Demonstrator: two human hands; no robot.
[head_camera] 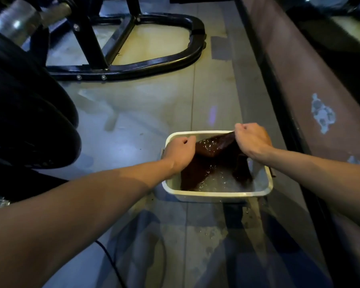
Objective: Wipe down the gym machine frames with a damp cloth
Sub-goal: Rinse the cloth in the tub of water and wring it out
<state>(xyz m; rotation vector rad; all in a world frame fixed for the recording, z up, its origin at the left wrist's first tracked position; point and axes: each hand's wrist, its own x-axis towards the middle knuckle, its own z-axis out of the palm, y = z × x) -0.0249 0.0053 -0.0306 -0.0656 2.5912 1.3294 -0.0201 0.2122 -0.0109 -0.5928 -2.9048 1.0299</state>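
Note:
A white rectangular tub (216,193) with soapy water stands on the floor in front of me. A dark brown wet cloth (212,148) hangs stretched over the tub, its lower part in the water. My left hand (180,151) grips the cloth's left side above the tub's left rim. My right hand (252,140) grips the cloth's right top edge near the tub's far right corner. The black tubular machine frame (154,65) lies on the floor further ahead.
Large black weight plates (27,121) on a steel bar sleeve (15,19) loom at the left. A brown padded bench or ledge (303,84) runs along the right. A thin black cable (110,262) crosses the wet floor near me.

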